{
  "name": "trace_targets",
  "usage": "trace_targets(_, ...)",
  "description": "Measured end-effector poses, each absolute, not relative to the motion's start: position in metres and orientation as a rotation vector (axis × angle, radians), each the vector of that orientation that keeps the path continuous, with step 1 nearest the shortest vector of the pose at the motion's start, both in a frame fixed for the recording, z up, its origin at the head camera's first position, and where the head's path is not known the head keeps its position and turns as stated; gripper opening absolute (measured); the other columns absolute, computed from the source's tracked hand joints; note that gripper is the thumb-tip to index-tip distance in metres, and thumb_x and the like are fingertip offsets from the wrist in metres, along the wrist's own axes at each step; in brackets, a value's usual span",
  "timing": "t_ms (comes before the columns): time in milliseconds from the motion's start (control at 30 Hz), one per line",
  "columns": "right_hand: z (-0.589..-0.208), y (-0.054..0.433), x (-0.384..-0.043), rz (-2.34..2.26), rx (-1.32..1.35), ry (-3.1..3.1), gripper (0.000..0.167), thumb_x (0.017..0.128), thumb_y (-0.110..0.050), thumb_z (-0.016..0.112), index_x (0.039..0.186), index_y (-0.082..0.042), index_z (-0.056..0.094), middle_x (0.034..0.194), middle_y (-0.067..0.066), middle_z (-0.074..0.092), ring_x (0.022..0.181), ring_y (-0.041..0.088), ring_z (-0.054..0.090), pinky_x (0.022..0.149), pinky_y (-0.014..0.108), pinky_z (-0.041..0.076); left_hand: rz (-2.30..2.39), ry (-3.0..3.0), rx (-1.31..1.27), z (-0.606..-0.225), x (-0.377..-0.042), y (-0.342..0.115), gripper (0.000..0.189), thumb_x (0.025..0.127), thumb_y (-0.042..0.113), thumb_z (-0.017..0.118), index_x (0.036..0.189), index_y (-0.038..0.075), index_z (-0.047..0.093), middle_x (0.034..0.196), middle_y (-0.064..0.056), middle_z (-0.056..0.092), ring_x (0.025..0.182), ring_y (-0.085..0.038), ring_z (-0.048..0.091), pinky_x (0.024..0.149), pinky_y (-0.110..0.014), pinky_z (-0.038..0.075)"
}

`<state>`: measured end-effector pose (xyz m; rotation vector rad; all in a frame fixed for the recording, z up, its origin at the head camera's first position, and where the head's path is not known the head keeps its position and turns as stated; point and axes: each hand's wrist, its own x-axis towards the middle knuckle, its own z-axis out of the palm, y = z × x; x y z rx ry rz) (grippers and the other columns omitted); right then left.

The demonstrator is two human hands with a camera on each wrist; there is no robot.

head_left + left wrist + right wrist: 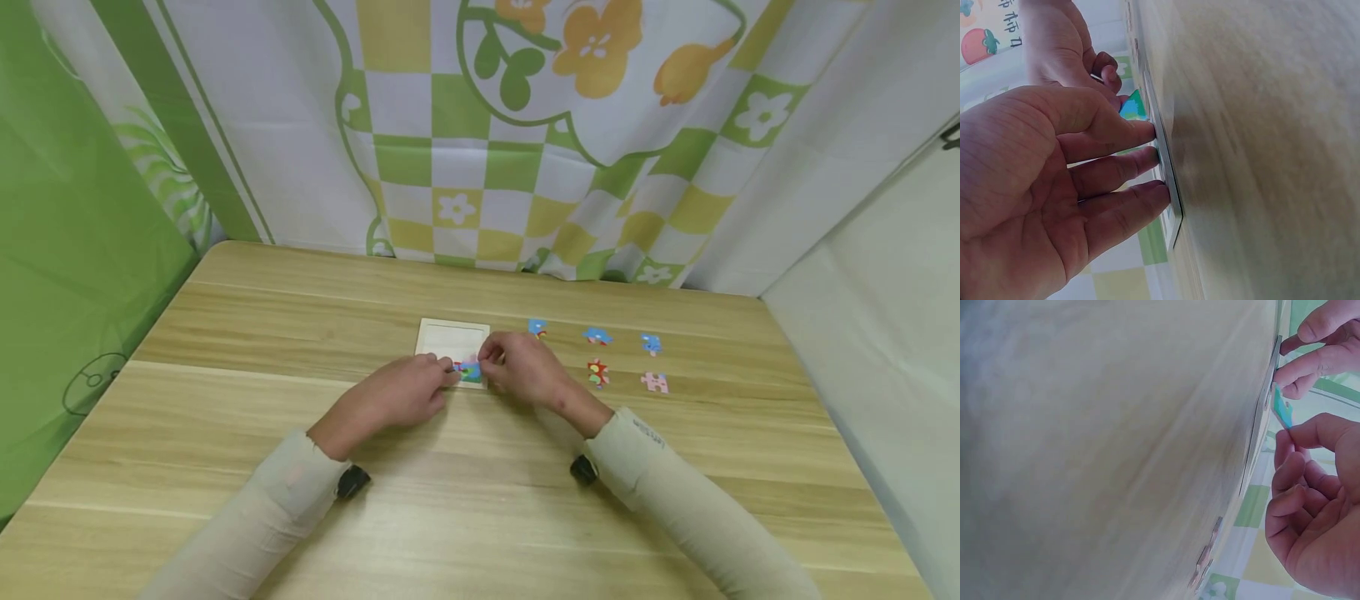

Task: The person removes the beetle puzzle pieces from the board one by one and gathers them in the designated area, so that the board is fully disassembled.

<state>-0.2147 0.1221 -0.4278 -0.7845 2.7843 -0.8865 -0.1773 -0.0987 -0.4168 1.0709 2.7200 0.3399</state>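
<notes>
A small square puzzle tray [419,337] with a pale wooden rim lies on the table, its upper part bare white. My right hand [525,367] pinches a blue and green puzzle piece [1282,409] between thumb and index finger. That piece stands tilted over the tray's near part, one edge down at the tray. At the tray's lower left, my left hand [401,392] rests its fairly straight fingertips on the tray and beside the piece. Coloured bits near the left fingertips show in the head view, but the fingers partly hide them.
Right of the tray lie loose puzzle pieces: a blue one [537,326], two more blue ones [597,336] [651,343], a red and yellow one [597,372] and a pink one [655,382]. A patterned curtain [465,167] hangs behind the wooden table [450,517].
</notes>
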Motion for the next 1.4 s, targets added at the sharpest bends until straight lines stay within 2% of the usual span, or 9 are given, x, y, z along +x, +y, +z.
trace_targets(200, -0.424, 0.125, -0.213, -0.929, -0.763, 2.802, 0.005, 0.093, -0.008, 0.069, 0.095, -0.010, 0.073, 0.089, -0.001, 0.071, 0.081, 0.012, 0.066, 0.070, 0.031, 0.053, 0.345, 2.708, 1.074, -0.417, -0.178, -0.098, 0.042, 0.095, 0.002, 0.061, 0.136, -0.005, 0.063, 0.116, -0.016, 0.066, 0.099, -0.032, 0.063, 0.085, -0.043, 0.053)
trace_targets(367, -0.420, 0.132, -0.210, -0.905, -0.727, 2.789, 0.005, 0.094, -0.010, 0.068, 0.095, -0.012, 0.073, 0.089, -0.003, 0.070, 0.078, 0.011, 0.063, 0.069, 0.031, 0.052, 0.361, 2.714, 1.059, -0.417, -0.178, -0.098, 0.039, 0.095, 0.002, 0.061, 0.133, -0.005, 0.065, 0.109, -0.014, 0.066, 0.094, -0.030, 0.062, 0.082, -0.042, 0.053)
trace_targets(600, -0.414, 0.154, -0.207, -0.851, -0.692, 2.793, 0.007, 0.095, -0.012, 0.067, 0.094, -0.014, 0.073, 0.088, -0.005, 0.069, 0.078, 0.011, 0.062, 0.069, 0.033, 0.051, 0.365, 2.715, 1.077, -0.417, -0.176, -0.098, 0.040, 0.096, 0.001, 0.059, 0.135, -0.005, 0.064, 0.122, -0.017, 0.065, 0.106, -0.034, 0.063, 0.090, -0.044, 0.053)
trace_targets(1100, -0.402, 0.220, -0.191, -0.903, -0.726, 2.775, 0.008, 0.097, -0.005, 0.065, 0.095, -0.007, 0.073, 0.087, -0.003, 0.067, 0.077, 0.015, 0.060, 0.067, 0.032, 0.051, 0.403, 2.736, 1.097, -0.420, -0.175, -0.100, 0.030, 0.093, -0.002, 0.059, 0.122, -0.005, 0.068, 0.107, -0.013, 0.066, 0.092, -0.029, 0.061, 0.079, -0.041, 0.052)
trace_targets(1400, -0.394, 0.263, -0.179, -0.997, -0.704, 2.700, 0.005, 0.097, -0.002, 0.068, 0.093, -0.004, 0.071, 0.088, 0.001, 0.066, 0.078, 0.015, 0.058, 0.067, 0.026, 0.050, 0.346, 2.743, 1.142, -0.417, -0.177, -0.100, 0.029, 0.094, -0.003, 0.058, 0.120, -0.002, 0.070, 0.109, -0.013, 0.066, 0.096, -0.030, 0.063, 0.082, -0.040, 0.053)
